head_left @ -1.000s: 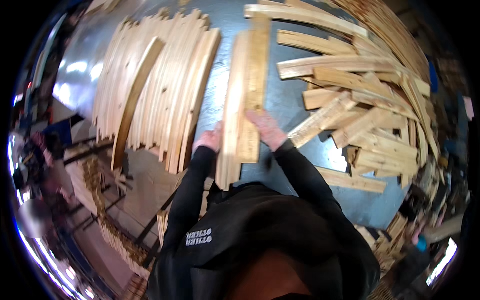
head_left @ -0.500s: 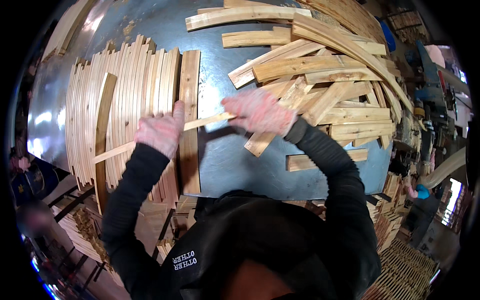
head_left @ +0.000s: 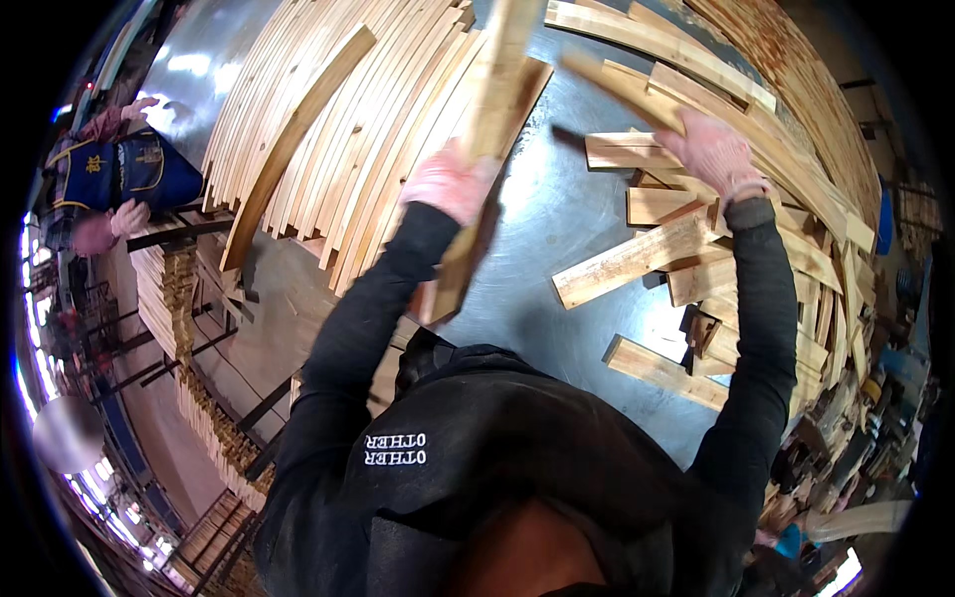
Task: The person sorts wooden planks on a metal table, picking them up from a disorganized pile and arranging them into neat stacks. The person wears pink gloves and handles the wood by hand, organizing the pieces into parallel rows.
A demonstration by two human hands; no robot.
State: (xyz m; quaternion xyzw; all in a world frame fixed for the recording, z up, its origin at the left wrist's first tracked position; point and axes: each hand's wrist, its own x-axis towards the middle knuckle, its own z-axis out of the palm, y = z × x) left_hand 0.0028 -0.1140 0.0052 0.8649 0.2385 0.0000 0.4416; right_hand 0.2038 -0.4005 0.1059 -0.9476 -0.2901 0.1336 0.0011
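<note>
My left hand (head_left: 450, 184), in a pinkish-white knit glove, is closed on the near end of a motion-blurred wooden slat (head_left: 504, 70) that points away from me. Beneath it lies the right end of a tight row of slats (head_left: 328, 129) on the metal table. A curved slat (head_left: 298, 139) rests across that row. On the right, my gloved right hand (head_left: 711, 154) grips one end of another blurred slat (head_left: 617, 92), whose other end reaches toward the table's middle. Under and around this hand is a loose pile of curved wooden pieces (head_left: 647, 249).
Beyond the pile, a large rough wooden board (head_left: 786, 75) runs along the far right. A person in a blue apron (head_left: 139, 169) is at the left edge. Stacked wood (head_left: 164, 298) stands below the table's left side, and one separate piece (head_left: 662, 370) lies near the front edge.
My hands have moved apart; both were on one thin slat laid across the row. The right has gone to the pile and holds a slat there. The whole view has turned.
</note>
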